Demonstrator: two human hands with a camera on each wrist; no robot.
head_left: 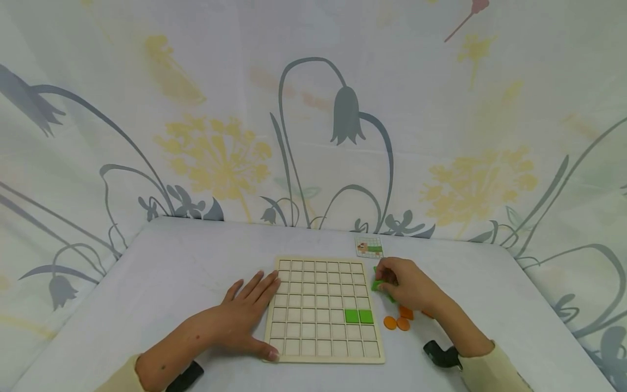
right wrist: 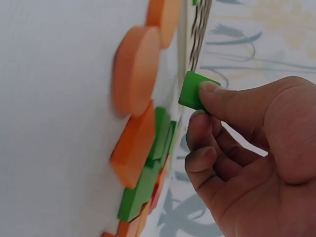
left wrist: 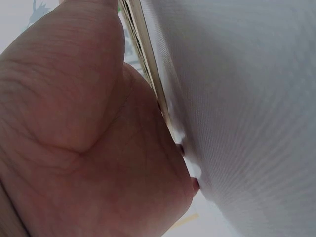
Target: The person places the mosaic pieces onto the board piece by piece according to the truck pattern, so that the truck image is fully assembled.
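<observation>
A pale wooden grid board (head_left: 308, 330) lies on the white table. Two green square tiles (head_left: 351, 316) fill neighbouring cells near its right edge. My left hand (head_left: 240, 317) rests at the board's left side, fingers straight and spread, fingertips and thumb touching the rim. In the left wrist view the palm (left wrist: 89, 123) hides most of the board. Right of the board, my right hand (head_left: 410, 286) pinches a green square tile (right wrist: 191, 91) between thumb and fingers, raised off the table. More green tiles (right wrist: 138, 190) lie below that hand, partly hidden by it in the head view.
Orange round pieces (head_left: 389, 323) and an orange square tile (head_left: 406, 312) lie right of the board. A small picture card (head_left: 369, 247) sits behind the board's far right corner. A floral cloth (head_left: 313, 163) hangs behind the table.
</observation>
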